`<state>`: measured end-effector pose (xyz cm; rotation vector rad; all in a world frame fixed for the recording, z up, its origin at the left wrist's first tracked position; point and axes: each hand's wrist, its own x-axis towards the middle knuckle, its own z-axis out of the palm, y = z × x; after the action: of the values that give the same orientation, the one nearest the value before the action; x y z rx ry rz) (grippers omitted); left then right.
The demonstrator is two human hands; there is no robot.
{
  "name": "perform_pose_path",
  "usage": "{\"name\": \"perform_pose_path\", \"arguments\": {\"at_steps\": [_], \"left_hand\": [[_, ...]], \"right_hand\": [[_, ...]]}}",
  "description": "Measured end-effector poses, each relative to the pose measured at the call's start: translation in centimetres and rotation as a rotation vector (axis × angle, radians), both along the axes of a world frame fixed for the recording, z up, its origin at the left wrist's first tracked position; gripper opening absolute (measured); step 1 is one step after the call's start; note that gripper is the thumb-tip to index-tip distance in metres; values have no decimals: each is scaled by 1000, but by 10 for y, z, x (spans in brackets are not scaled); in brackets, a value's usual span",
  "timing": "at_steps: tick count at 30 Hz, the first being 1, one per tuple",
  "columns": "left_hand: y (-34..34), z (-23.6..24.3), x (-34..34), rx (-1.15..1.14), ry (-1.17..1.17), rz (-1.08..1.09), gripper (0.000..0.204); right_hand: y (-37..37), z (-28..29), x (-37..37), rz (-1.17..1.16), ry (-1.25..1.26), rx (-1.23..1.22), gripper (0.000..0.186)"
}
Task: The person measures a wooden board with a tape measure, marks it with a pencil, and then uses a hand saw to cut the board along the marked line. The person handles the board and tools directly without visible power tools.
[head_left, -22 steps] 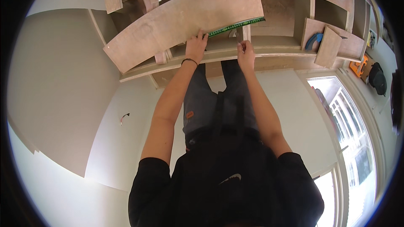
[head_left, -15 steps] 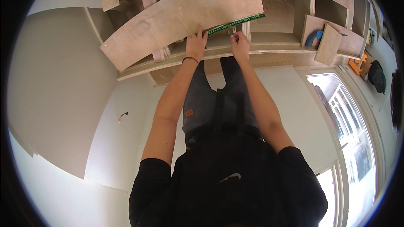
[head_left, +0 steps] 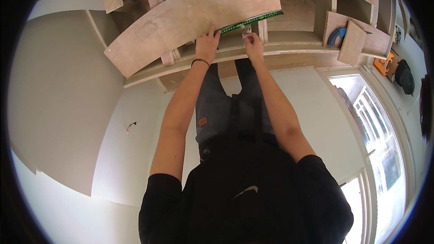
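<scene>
A long plywood board [head_left: 181, 22] with a curved far edge lies slantwise before me. Along its near edge runs the green blade of a tape measure [head_left: 253, 19], pulled out toward the board's right end. My left hand [head_left: 207, 49] is over the left end of the blade, index finger stretched onto the plywood, the other fingers curled around the tape measure, whose case is mostly hidden. Close to the blade, my right hand [head_left: 254, 49] pinches a small grey metal tool [head_left: 246, 30]; its exact kind is unclear. Its upper end reaches the tape's near edge.
The plywood rests over a wooden frame with a long front rail [head_left: 289, 49]. To the right, a blue curved tool [head_left: 335, 37] sits beside a small wooden offcut [head_left: 351, 44]. Farther right are an orange tool [head_left: 382, 64] and a black cap-like item [head_left: 403, 77].
The metal tool in my right hand has shifted slightly left along the tape. My left hand stays on the tape and board; the whole view has shifted a little.
</scene>
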<state>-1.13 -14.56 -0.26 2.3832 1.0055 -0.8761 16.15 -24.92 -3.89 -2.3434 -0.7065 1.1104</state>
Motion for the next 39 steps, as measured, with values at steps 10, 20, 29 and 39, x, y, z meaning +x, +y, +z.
{"name": "perform_pose_path", "arguments": {"at_steps": [10, 20, 29, 39], "left_hand": [[1, 6, 3, 13, 3, -9, 59], [6, 9, 3, 101, -61, -1, 50], [9, 1, -4, 188, -129, 0, 58], [18, 1, 4, 148, -11, -43, 60]], "right_hand": [[36, -14, 18, -732, 787, 110, 9], [45, -15, 23, -729, 770, 151, 8], [56, -19, 31, -675, 668, 96, 6], [55, -14, 24, -137, 55, 69, 10]]}}
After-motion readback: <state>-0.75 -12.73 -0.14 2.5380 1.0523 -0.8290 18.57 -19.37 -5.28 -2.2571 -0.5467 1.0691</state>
